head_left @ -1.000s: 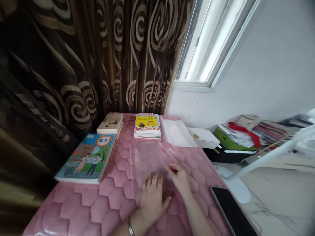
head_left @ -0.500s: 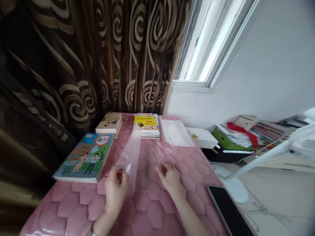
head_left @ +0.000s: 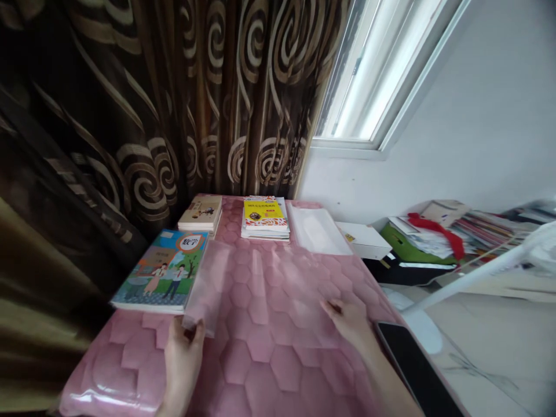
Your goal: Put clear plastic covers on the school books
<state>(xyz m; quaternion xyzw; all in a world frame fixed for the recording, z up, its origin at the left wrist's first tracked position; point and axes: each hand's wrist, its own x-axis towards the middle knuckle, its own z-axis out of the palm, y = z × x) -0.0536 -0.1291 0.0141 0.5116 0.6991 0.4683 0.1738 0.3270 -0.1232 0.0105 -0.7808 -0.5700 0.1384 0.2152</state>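
A clear plastic book cover [head_left: 264,295] lies spread across the pink hexagon-patterned table, with a frosted flap [head_left: 208,289] on its left side. My left hand [head_left: 185,347] pinches the lower left corner of that flap. Over the cover's right part, my right hand [head_left: 347,321] has thumb and fingers closed at the edge of the film. Just left of the flap is a stack with a blue-green textbook [head_left: 160,269] on top, two cartoon children on its front. At the back, a white stack of frosted plastic covers [head_left: 319,231] lies flat.
Tan books [head_left: 200,213] stand behind the textbook, and a yellow-topped book stack [head_left: 264,214] sits at the back middle. A black phone [head_left: 417,365] lies along the right edge. Beyond it are a white lamp [head_left: 473,272], a white box [head_left: 367,240] and piled papers. Patterned curtain [head_left: 212,104] hangs behind.
My hands have moved apart, left hand leftward and lower, right hand rightward. The cover, which was raised and folded upward on the left, now lies opened out nearly flat.
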